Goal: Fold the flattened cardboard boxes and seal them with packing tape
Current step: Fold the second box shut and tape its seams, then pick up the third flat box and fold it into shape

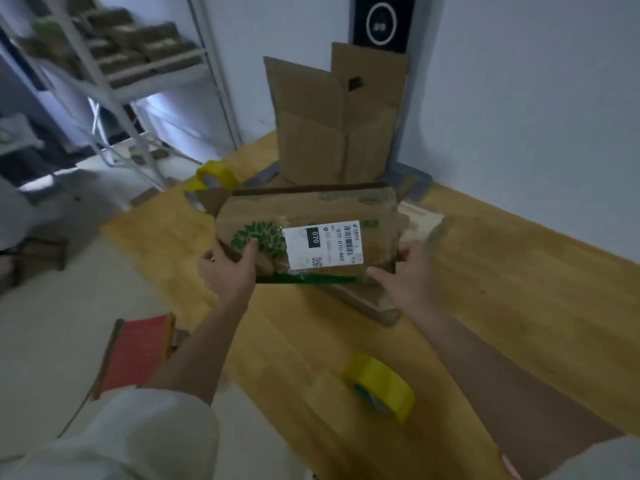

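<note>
Wooden tabletop (502,306) runs beside pale walls. Over it, the left hand (230,268) grips the left end of a flattened cardboard box (304,216) printed with a green tree and a white shipping label (323,244); the right hand (408,275) clasps its right end. One yellow tape roll (382,386) lies near the forearms, another tape roll (216,176) behind the box. More flattened cartons (339,123) lean upright against the wall.

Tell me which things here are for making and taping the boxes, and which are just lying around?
For the job:
- printed box, held by left hand and right hand
- flat cardboard against the wall
- near tape roll
- far tape roll

Just lying about:
- red-topped stool
- metal shelves
</note>
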